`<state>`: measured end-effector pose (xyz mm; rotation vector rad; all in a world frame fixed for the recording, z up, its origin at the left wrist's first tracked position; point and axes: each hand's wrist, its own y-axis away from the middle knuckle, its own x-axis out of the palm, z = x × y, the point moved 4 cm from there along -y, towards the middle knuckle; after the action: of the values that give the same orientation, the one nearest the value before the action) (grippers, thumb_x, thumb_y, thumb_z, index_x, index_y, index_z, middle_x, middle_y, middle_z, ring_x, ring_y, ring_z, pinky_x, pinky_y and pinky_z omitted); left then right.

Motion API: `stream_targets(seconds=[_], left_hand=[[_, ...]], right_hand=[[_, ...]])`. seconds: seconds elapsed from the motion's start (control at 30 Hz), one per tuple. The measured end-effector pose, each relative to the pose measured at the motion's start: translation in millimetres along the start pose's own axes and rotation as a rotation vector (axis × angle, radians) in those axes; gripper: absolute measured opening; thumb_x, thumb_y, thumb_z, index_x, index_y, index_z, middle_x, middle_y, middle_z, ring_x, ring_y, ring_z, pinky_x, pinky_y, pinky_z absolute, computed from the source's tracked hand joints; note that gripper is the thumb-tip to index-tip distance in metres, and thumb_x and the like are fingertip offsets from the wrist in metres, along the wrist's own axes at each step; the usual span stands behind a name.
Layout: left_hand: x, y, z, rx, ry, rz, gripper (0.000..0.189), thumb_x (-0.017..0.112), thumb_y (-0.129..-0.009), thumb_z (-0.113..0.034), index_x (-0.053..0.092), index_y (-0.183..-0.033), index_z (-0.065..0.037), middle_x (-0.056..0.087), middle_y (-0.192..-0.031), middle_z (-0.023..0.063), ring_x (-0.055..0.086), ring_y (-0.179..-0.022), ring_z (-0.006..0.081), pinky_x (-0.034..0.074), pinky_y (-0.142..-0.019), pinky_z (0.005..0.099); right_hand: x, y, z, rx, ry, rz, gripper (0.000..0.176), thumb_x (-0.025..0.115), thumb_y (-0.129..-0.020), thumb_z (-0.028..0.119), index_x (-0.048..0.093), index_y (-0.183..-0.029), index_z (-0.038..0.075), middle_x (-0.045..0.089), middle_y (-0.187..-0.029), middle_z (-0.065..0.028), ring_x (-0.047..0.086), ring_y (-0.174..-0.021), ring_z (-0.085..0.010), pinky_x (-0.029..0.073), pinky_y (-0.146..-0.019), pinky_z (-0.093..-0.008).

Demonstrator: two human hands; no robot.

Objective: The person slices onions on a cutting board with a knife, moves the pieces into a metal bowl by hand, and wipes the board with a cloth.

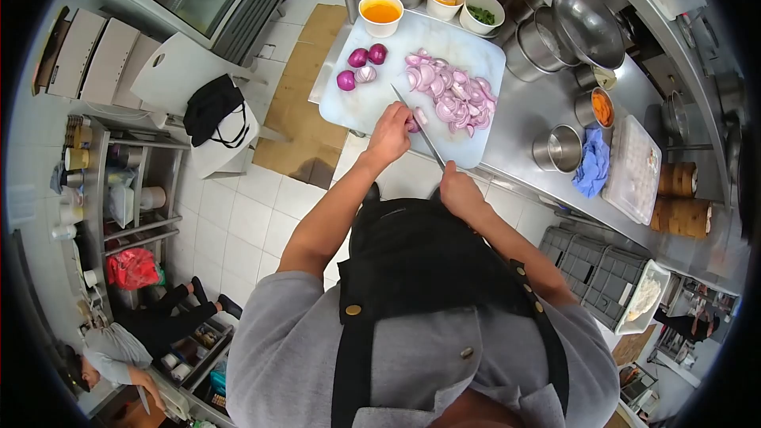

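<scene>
A white cutting board (372, 115) lies on the steel counter. My right hand (462, 192) is wrapped round the handle of a knife (428, 139), whose blade slants up and left across the board's near edge. My left hand (390, 136) has its fingers pressed together on a piece of onion (413, 123), close beside the blade. Sliced purple onion (453, 95) is spread over the right part of the board. Several whole small onions (358, 57) sit at the upper left of the board.
Cups of orange liquid (380, 12) and chopped greens (482, 13) stand at the board's far edge. Rightward are a steel pot (558, 148), a blue cloth (592, 162) and a plastic container (632, 170). A chair (214, 139) stands left; another person (119, 353) is at lower left.
</scene>
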<state>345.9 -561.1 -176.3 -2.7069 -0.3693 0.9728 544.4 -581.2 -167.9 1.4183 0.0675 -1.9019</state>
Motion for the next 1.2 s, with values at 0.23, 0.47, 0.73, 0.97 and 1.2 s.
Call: stream_targets(seconds=[0.23, 0.47, 0.73, 0.97, 1.2], left_hand=[[-3, 8, -12, 0.236, -0.205, 0.036, 0.026, 0.060, -0.071, 0.007, 0.055, -0.096, 0.001, 0.052, -0.099, 0.0154, 0.052, -0.098, 0.0370, 0.044, -0.085, 0.0428], [13, 15, -16, -0.297, -0.028, -0.331, 0.019, 0.056, -0.078, 0.006, 0.054, -0.097, 0.001, 0.047, -0.103, 0.0202, 0.054, -0.092, 0.0401, 0.045, -0.082, 0.0460], [11, 7, -13, -0.168, -0.016, 0.093, 0.029, 0.055, -0.070, 0.011, 0.051, -0.097, 0.003, 0.045, -0.104, 0.0198, 0.054, -0.090, 0.0417, 0.046, -0.080, 0.0478], [12, 9, -12, -0.152, -0.011, 0.086, 0.030, 0.056, -0.069, 0.010, 0.051, -0.097, 0.003, 0.045, -0.105, 0.0198, 0.054, -0.093, 0.0428, 0.046, -0.080, 0.0487], [17, 16, -8, -0.136, 0.006, -0.027, 0.030, 0.058, -0.067, 0.009, 0.051, -0.095, 0.002, 0.046, -0.103, 0.0192, 0.054, -0.090, 0.0419, 0.047, -0.078, 0.0480]], right_hand=[[-53, -9, -39, 0.006, 0.063, -0.108, 0.021, 0.049, -0.084, 0.008, 0.045, -0.099, -0.006, 0.061, -0.074, -0.0318, 0.063, -0.071, -0.0467, 0.052, -0.066, -0.0540], [-22, -2, -2, -0.074, 0.025, -0.052, 0.022, 0.048, -0.082, 0.004, 0.044, -0.099, -0.010, 0.062, -0.076, -0.0318, 0.064, -0.074, -0.0454, 0.051, -0.069, -0.0530], [-40, -1, 7, -0.044, 0.030, 0.008, 0.021, 0.046, -0.082, 0.002, 0.043, -0.100, -0.010, 0.062, -0.075, -0.0330, 0.065, -0.071, -0.0462, 0.053, -0.066, -0.0516], [-35, 1, 11, -0.097, 0.079, -0.008, 0.022, 0.048, -0.082, 0.004, 0.043, -0.099, -0.009, 0.062, -0.073, -0.0322, 0.064, -0.070, -0.0468, 0.053, -0.066, -0.0520], [-28, -8, 12, -0.068, 0.067, 0.011, 0.020, 0.047, -0.082, 0.003, 0.042, -0.098, -0.008, 0.062, -0.073, -0.0310, 0.064, -0.069, -0.0457, 0.052, -0.065, -0.0526]])
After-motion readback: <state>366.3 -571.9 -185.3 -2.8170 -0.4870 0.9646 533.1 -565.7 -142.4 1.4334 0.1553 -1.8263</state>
